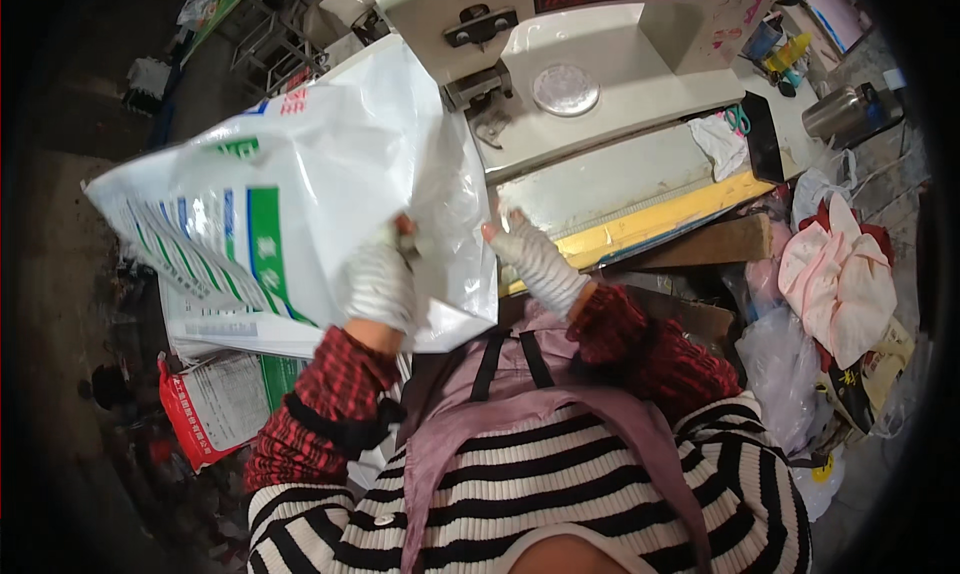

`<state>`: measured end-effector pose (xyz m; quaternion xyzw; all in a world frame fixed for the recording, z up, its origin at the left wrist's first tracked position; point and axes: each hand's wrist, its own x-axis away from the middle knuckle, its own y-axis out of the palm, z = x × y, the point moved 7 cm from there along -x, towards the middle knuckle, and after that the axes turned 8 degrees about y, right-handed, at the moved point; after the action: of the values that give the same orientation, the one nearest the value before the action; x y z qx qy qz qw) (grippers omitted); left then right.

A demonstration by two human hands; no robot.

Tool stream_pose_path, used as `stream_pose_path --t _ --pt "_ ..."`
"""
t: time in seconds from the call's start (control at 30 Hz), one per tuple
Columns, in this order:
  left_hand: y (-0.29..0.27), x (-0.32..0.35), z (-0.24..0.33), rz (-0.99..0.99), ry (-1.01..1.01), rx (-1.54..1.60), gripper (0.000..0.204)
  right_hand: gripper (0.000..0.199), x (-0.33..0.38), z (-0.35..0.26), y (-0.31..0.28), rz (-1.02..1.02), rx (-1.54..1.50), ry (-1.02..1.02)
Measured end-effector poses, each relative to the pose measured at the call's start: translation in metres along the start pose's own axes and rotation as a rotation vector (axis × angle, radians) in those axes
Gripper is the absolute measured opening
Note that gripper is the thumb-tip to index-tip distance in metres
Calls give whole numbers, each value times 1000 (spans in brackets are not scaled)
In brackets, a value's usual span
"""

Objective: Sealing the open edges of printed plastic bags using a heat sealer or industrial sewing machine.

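Observation:
A large white plastic sack [350,154] with green and blue print spreads across the left of the head view, its near corner folded up. My left hand [382,274], in a whitish fingerless glove or wrap, is closed on the sack; motion blurs its fingers. Just right of the sack's edge, my right hand [540,259] wears a similar wrap. Its bare fingertips are apart, and I see nothing between them. Beyond both hands stands a cream-coloured sewing machine [600,84], its needle area [487,89] by the sack's far right edge.
A yellow strip [650,219] runs along the machine table's front. On the table are a white cloth [720,146], green-handled scissors [737,119] and a metal flask [845,112]. Pink cloth [840,279] and clear plastic bags lie at right. A red-edged printed sack [215,404] lies lower left.

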<state>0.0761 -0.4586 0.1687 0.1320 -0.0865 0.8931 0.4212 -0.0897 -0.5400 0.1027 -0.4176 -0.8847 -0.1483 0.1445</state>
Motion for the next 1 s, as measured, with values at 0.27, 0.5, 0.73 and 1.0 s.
stream_pose_path --t 0.27,0.5,0.73,1.0 --pt "20 -9 -24 -785 326 -1646 51 21 53 16 37 -396 -354 256" --pt "31 10 8 -671 -14 -1423 69 28 63 5 20 -341 -123 325" --pt "67 20 39 -587 881 -1080 41 33 48 6 20 -332 -141 -59" --pt "52 11 31 -238 618 -1019 24 42 45 2 19 -307 -107 -123"
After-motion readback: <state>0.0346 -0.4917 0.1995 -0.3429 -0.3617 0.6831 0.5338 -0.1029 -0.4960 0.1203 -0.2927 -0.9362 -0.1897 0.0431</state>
